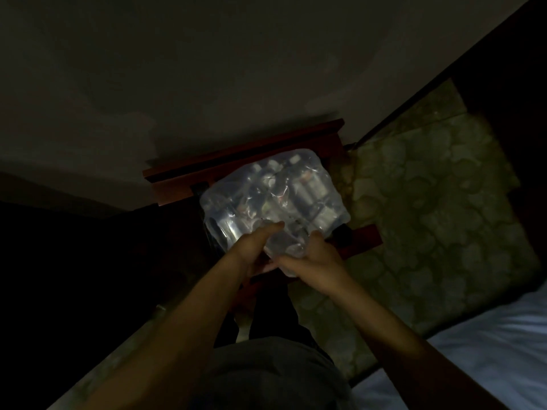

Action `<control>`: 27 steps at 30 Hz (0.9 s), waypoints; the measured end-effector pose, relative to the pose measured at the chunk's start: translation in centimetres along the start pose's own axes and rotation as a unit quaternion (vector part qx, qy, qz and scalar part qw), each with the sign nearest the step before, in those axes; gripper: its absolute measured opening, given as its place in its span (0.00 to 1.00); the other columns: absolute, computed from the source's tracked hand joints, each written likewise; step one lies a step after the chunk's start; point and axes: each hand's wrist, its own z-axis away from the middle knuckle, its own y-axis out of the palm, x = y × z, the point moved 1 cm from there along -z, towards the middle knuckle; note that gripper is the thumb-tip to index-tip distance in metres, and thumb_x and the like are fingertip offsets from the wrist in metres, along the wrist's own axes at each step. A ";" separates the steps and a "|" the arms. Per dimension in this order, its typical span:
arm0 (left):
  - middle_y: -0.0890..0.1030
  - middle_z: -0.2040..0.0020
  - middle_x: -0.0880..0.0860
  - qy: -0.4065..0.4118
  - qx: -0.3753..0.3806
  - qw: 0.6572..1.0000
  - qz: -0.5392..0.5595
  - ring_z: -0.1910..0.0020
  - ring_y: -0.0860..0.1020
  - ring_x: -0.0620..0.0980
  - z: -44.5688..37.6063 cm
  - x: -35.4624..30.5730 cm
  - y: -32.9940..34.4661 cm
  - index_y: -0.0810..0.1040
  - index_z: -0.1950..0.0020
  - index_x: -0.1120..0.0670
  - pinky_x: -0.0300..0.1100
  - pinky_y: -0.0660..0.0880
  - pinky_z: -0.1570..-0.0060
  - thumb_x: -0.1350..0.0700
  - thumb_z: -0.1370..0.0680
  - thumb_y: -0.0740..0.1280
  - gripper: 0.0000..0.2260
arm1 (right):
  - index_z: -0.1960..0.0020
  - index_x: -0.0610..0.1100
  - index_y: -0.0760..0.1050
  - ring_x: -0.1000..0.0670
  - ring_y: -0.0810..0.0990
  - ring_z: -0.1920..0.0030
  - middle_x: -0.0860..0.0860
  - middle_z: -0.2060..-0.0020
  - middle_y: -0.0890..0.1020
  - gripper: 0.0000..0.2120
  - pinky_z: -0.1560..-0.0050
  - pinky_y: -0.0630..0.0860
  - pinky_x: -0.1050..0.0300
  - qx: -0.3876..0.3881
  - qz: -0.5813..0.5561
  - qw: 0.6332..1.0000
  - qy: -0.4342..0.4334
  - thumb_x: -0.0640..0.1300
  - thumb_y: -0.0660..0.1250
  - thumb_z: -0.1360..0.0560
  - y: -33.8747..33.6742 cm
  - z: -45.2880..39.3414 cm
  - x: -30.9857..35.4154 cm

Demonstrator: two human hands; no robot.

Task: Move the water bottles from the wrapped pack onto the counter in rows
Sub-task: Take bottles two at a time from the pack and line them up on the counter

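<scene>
Head view, setting: a dim room seen from above; the wrapped pack (pixel 272 199) of water bottles (pixel 309 187) sat on a reddish wooden stand (pixel 245 161) against the wall, with patterned carpet (pixel 429 202) to its right and a pale bed sheet (pixel 488 350) at the lower right corner.
Head view, position of the pack: directly ahead of both hands, its long axis running from lower left to upper right; the bottles remained enclosed in the film, and no counter with bottles on it could be made out.
Head view, nearer hand: both reached the near edge of the pack; neither was clearly nearer.
Head view, left hand (pixel 254 247): lay at the near left edge, one finger extended across the film toward the middle, the other fingers curled under; whether they pinched the wrap cannot be told in this light.
Head view, right hand (pixel 310 258): fingers curled narrowly around a bunched fold of film at the near right corner, holding the wrap.
Head view, judged step: opening the film at the near edge, so that a bottle could be drawn out toward the person.
</scene>
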 end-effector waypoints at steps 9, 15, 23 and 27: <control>0.82 0.42 0.60 0.117 -0.086 0.989 0.011 0.44 0.82 0.59 3.2 0.4 -2.7 0.75 0.34 0.59 0.55 0.80 0.43 0.53 0.26 0.73 0.23 | 0.41 0.47 0.75 0.47 0.78 0.45 0.48 0.46 0.80 0.14 0.48 0.75 0.52 0.055 -0.021 0.997 0.049 0.52 0.63 0.22 -0.3 -5.8 -1.6; 0.86 0.65 0.48 0.166 -0.110 0.977 0.071 0.67 0.85 0.47 3.5 0.2 -6.8 0.78 0.46 0.55 0.38 0.78 0.72 0.52 0.28 0.73 0.13 | 0.39 0.34 0.76 0.37 0.76 0.39 0.37 0.38 0.78 0.15 0.40 0.72 0.51 -0.007 0.111 0.994 -0.018 0.42 0.60 0.20 5.7 -14.2 -0.7; 0.86 0.54 0.56 0.148 -0.140 0.974 0.096 0.60 0.86 0.53 2.0 2.0 -9.4 0.79 0.41 0.54 0.43 0.80 0.66 0.43 0.37 0.78 0.28 | 0.33 0.37 0.71 0.43 0.77 0.44 0.44 0.38 0.72 0.32 0.46 0.75 0.54 -0.073 -0.055 0.994 0.050 0.58 0.70 0.27 11.1 -19.2 -0.6; 0.84 0.47 0.59 0.137 -0.123 0.979 0.091 0.53 0.85 0.57 1.7 2.3 -8.7 0.78 0.38 0.54 0.45 0.80 0.62 0.43 0.40 0.78 0.33 | 0.32 0.37 0.71 0.41 0.79 0.41 0.40 0.39 0.79 0.36 0.40 0.78 0.44 -0.081 -0.193 0.973 0.098 0.57 0.75 0.31 12.0 -20.5 0.6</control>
